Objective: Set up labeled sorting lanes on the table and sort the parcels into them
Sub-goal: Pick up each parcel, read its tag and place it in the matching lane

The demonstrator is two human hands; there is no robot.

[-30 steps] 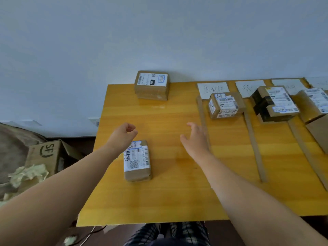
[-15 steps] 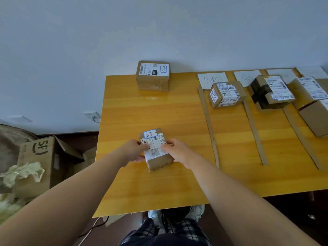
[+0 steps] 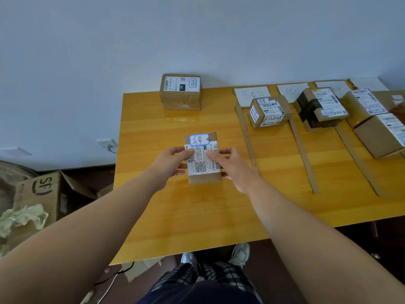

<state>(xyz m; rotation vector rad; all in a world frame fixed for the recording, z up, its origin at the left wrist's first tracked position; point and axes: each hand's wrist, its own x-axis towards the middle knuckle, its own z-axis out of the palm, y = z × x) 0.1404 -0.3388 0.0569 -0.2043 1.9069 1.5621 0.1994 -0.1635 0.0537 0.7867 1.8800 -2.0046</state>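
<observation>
Left hand (image 3: 171, 161) and right hand (image 3: 232, 165) grip the parcel (image 3: 200, 166) from both sides; it's now squared up, no longer skewed.

The light was soft and even, bright on the wall (image 3: 197, 36), with a mild sheen on the worktop (image 3: 175, 216) and weak shadows. The floor (image 3: 388, 233) below was dark. The wide lens curved the worktop edges and stretched the forearms (image 3: 98, 216) near the lower corners.

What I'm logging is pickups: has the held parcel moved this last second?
Yes: gripped by left hand and right hand, the parcel shifted right, toward the leftmost cardboard divider strip.
</observation>
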